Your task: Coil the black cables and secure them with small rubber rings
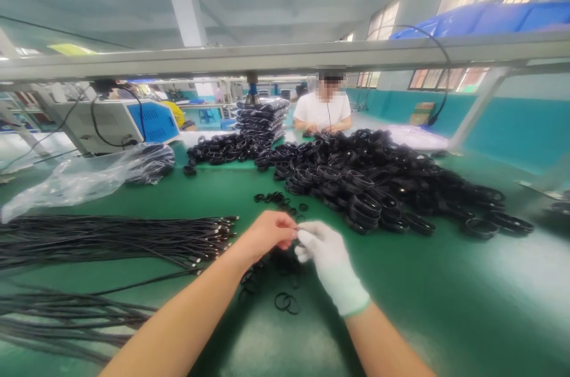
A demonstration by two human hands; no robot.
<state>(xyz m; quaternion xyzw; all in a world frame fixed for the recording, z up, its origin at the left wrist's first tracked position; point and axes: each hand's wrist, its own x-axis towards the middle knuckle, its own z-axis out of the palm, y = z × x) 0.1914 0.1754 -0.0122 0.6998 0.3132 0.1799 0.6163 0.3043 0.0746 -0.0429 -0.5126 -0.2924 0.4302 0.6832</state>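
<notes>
My left hand [271, 233] is bare, and its thumb and fingers are pinched together. Meeting it fingertip to fingertip is my right hand [328, 261] in a white glove, also closed in a pinch. Something thin and dark shows between the two sets of fingertips, too small to name. Under the hands lies a dark heap, mostly hidden. Two thin black rings [287, 303] lie on the green table just below, and more small black rings [272, 197] are scattered beyond. Left of my hands is a bundle of straight black cables [116, 240] with metal connector ends.
A large pile of coiled black cables [356, 178] covers the right back of the green table [423, 311]. Behind stand stacked bagged coils [262, 119]. A clear plastic bag [80, 178] and a blue-grey machine [120, 123] are at left. A co-worker [324, 108] sits opposite, below an overhead beam [276, 61].
</notes>
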